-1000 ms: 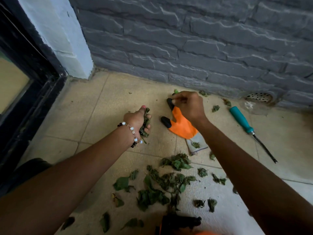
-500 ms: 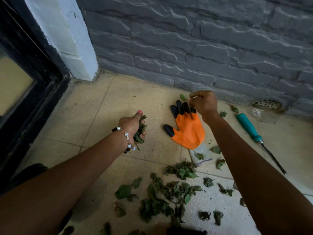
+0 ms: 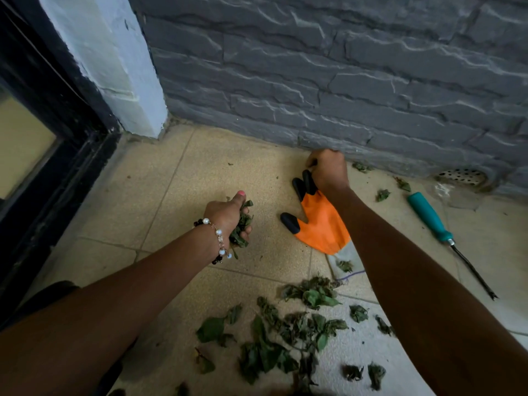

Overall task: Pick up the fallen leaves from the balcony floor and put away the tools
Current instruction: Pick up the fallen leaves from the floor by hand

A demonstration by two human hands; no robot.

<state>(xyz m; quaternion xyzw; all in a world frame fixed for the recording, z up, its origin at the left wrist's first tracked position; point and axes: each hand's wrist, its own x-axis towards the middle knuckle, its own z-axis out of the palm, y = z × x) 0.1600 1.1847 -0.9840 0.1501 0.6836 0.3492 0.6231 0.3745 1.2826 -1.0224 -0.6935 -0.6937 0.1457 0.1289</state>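
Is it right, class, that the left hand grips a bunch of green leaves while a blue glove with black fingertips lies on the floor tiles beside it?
Not quite. The glove is orange, not blue; the head view shows this plainly. The rest holds: the left hand grips a bunch of green leaves, and the glove, with its black fingertips, lies on the floor tiles beside that hand.

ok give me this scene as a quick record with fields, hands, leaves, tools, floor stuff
left hand: grips a bunch of leaves
right hand: curled at the foot of the grey wall, past the glove's fingertips; what it holds cannot be seen
loose leaves: scattered on the tile floor, mostly near the camera
orange glove: flat on the floor, black tips
teal-handled tool: lying on the floor to the right
drain: by the wall, far right
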